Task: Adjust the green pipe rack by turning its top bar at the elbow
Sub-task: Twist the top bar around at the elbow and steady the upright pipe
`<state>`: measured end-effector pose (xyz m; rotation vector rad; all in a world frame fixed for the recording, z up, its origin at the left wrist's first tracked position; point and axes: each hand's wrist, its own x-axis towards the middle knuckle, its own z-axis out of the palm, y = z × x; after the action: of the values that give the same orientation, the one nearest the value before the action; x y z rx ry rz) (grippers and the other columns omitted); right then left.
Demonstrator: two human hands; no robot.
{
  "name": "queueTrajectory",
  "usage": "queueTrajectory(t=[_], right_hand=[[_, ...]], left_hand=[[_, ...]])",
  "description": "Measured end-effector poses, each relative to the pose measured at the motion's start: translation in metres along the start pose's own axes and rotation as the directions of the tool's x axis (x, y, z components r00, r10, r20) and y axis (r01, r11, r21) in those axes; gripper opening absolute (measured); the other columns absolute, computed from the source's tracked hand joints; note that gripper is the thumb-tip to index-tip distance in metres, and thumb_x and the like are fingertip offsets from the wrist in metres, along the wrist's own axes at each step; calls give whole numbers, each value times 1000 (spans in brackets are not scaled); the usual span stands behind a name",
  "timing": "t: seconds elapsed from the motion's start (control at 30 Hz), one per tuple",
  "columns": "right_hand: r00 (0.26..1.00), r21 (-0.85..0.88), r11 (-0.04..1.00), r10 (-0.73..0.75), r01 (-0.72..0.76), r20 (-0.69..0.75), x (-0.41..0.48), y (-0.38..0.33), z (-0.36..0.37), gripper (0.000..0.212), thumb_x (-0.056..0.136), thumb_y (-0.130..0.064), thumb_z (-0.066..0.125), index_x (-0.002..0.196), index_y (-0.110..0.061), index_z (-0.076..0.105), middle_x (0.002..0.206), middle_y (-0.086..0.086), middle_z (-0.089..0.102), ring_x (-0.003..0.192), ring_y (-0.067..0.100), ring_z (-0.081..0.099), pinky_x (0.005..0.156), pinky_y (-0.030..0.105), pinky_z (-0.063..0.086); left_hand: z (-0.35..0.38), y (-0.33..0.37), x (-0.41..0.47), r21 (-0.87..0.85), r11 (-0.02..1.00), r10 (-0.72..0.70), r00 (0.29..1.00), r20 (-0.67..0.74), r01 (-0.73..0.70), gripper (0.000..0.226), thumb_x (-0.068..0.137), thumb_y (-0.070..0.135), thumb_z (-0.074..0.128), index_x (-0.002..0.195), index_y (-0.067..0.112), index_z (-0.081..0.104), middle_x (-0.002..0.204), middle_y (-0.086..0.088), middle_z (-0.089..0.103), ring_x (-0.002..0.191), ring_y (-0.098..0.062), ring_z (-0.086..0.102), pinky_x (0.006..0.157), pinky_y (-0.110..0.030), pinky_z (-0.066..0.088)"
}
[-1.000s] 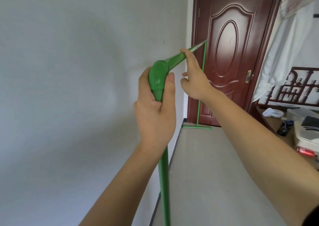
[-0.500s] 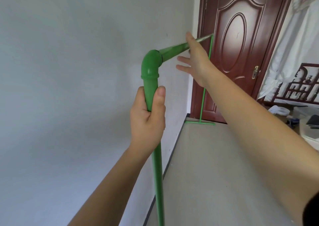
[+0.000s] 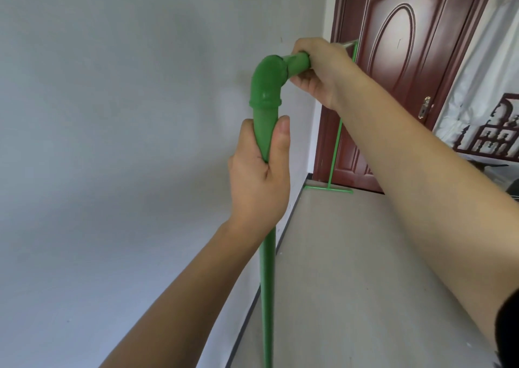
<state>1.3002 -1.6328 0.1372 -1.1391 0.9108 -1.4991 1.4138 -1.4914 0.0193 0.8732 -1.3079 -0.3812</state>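
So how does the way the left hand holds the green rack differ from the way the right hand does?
The left hand wraps the upright post below the elbow, thumb pointing up along it; the right hand closes over the top bar just past the elbow. The left hand sits lower and nearer the camera, the right higher and farther. Both grip bare green pipe in a closed fist.

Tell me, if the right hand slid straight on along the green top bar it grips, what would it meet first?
Probably the far green upright post, where the green top bar ends near the dark red wooden door; the right hand hides much of that run.
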Motion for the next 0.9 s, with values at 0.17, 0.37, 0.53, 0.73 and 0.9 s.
queueTrajectory(t=[0.17,0.37,0.53,0.73,0.9], right_hand=[[997,-73,994,-76,77,15,-14,-5,2,38,83,-9,64,116,6,55,78,11,59,53,15,64,61,26,58],[997,-98,992,-78,80,30,-35,9,-2,13,88,-25,58,83,-15,53,73,1,57,64,18,64,74,35,59],[965,-548,821,-247,162,-86,-58,2,-16,74,83,-57,58,146,-24,38,145,6,41,132,23,45,105,41,44],[852,-521,688,-495,505,172,-120,-5,2,46,103,-43,40,142,-20,51,145,-6,46,136,6,37,111,12,26],[984,-63,997,56,-46,167,-145,-4,26,61,83,-44,70,132,-15,45,126,8,46,114,29,51,99,52,51]], left_hand=[[-8,11,3,-75,996,45,999,23,-43,28,98,53,47,77,37,39,57,11,39,46,-12,38,48,-35,36],[-18,12,-20,-89,993,93,988,121,-83,27,99,53,46,84,30,44,59,-12,48,45,-32,50,43,-48,46],[-22,-14,-58,-93,995,-25,972,232,47,33,93,49,53,91,16,52,64,-20,53,47,-32,53,44,-43,49],[-37,-80,-132,-77,913,-337,846,413,401,69,82,60,61,71,-8,54,53,-24,57,45,-12,56,57,-22,49],[-32,-103,-149,21,808,-537,721,439,589,66,76,54,69,57,-3,41,48,-15,43,41,-25,44,51,-33,44]])
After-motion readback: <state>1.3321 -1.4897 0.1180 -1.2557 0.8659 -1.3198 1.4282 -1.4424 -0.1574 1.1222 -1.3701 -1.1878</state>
